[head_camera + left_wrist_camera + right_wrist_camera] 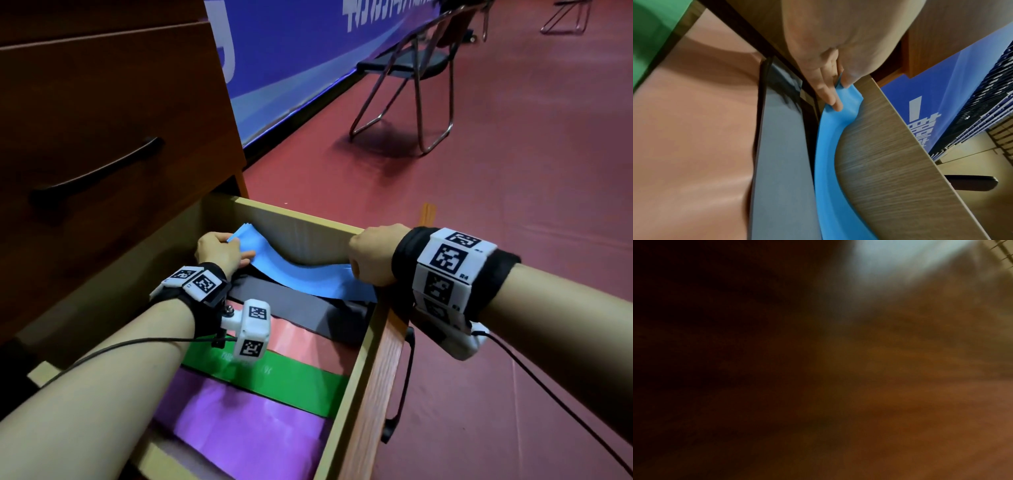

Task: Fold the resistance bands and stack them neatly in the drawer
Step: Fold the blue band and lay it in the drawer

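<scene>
A folded blue band (301,270) (828,162) lies along the far wall of the open wooden drawer (294,219). My left hand (222,251) (836,84) pinches its left end between thumb and fingers. My right hand (371,255) grips its right end at the drawer's front corner, knuckles up. Below it, flat in the drawer, lie a grey band (287,301) (781,178), a pink band (301,339) (694,129), a green band (291,380) (651,32) and a purple band (246,428). The right wrist view is dark and blurred.
A brown cabinet with a shut upper drawer and black handle (99,171) stands to the left. The open drawer's black handle (400,383) hangs over the red floor (479,192). A folding chair (411,78) and a blue banner (291,51) are beyond.
</scene>
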